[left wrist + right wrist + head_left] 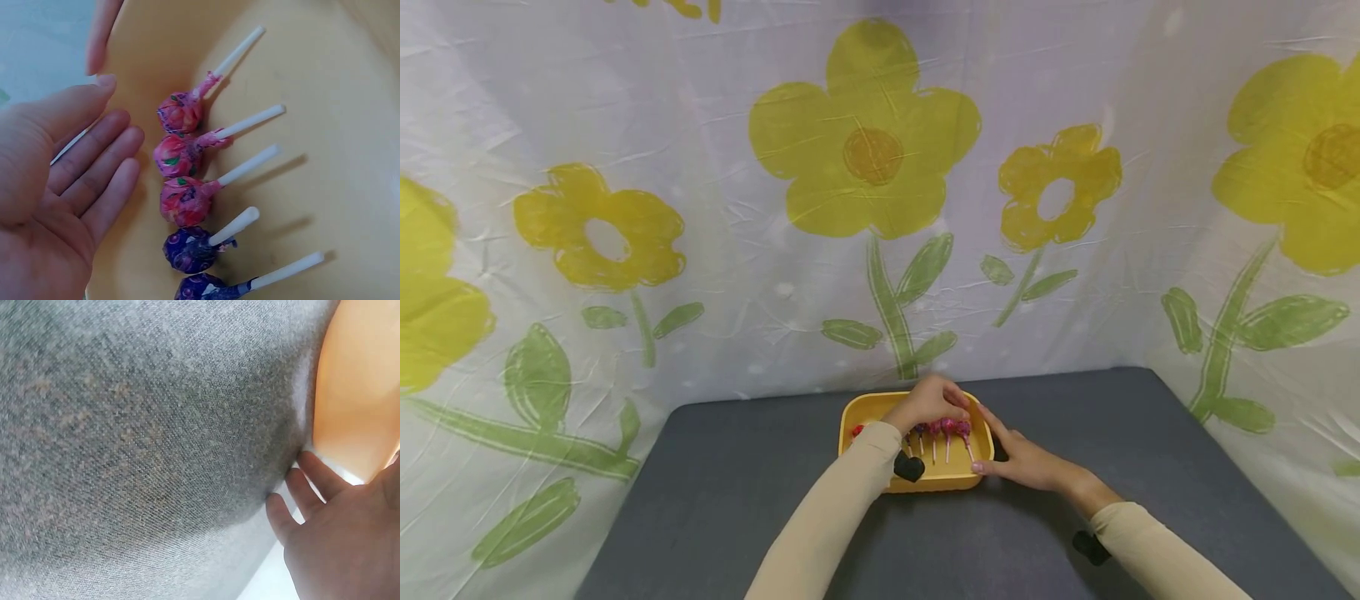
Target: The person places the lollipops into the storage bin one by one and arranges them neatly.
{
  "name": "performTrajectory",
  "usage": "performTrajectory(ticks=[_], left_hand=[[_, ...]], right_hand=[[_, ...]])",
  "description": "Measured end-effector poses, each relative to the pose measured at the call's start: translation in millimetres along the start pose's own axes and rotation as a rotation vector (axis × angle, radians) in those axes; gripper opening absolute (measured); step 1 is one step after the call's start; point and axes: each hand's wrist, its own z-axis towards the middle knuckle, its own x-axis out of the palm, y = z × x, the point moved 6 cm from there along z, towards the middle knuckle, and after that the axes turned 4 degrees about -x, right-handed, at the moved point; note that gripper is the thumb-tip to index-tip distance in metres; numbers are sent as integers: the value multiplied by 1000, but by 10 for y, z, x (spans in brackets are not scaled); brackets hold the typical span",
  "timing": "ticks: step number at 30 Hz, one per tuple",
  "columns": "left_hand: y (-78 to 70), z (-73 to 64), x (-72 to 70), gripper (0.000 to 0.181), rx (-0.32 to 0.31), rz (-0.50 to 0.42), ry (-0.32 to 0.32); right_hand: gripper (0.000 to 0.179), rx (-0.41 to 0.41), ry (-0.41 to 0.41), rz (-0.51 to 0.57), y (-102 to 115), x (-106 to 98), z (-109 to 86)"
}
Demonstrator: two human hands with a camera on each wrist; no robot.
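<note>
Inside the yellow tray [953, 482], several wrapped lollipops stand side by side in a row. Pink-wrapped lollipops [185, 201] are at the right end, with dark purple ones [189, 249] beside them and a bit of red wrapper [857, 431] further left. My left hand [929, 402] is over the tray's far right part, next to the pink lollipop heads. In the left wrist view its fingers [112, 147] are loosely bent, with nothing between them. My right hand [1026, 460] touches the tray's right end, thumb at the front rim, fingers spread along the outside.
The tray sits on a dark grey cloth-covered table [752, 500], near its back edge. Behind and beside the table hangs a pale sheet [737, 317] printed with yellow flowers. Each wrist carries a small black device [909, 466].
</note>
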Motion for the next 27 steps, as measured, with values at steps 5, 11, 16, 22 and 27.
performTrajectory(ticks=[5, 11, 16, 22, 27], left_hand=[[-22, -41, -70, 20, 16, -49, -12], [-130, -145, -210, 26, 58, -159, -11], [-231, -290, -376, 25, 78, -240, -28], [-351, -535, -630, 28, 109, -307, -38], [-341, -806, -826, 28, 110, -332, -63]], right_hand=[[102, 9, 6, 4, -20, 14, 6], [101, -13, -5, 1, -23, 13, 5], [102, -7, -9, 11, -32, 14, 1], [102, 8, -16, 7, -41, 21, 6], [103, 13, -17, -15, -24, 4, -12]])
